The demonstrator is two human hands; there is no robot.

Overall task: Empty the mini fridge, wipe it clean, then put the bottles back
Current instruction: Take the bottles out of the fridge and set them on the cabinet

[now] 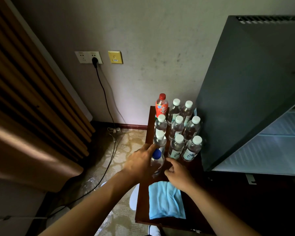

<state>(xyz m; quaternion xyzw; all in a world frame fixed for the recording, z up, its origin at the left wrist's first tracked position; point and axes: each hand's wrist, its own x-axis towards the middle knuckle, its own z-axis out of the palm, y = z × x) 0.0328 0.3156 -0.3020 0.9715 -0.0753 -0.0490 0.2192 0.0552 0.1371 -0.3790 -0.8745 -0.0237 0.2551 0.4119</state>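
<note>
The left hand (pixel 140 163) wraps around a clear plastic bottle with a blue cap (pixel 156 161), its fingers curled on the bottle's left side, the bottle standing upright on the dark wooden surface (pixel 141 208). The right hand (pixel 176 174) sits just to the right of that bottle with its fingers loosely bent and holding nothing; whether a fingertip touches the bottle cannot be told. Near the right wrist a folded light-blue cloth (pixel 166 200) lies flat on the surface. Just behind the hands stand the clear water bottles with white caps (pixel 176 132), grouped in close rows, and at the back of the left row a bottle with a red cap and an orange-red label (pixel 161 105). To the right of the rows is the black mini fridge (pixel 250 86), its pale interior (pixel 272 150) in view at the lower right. On the wall, a black plug (pixel 94 61) sits in a white socket.
</note>
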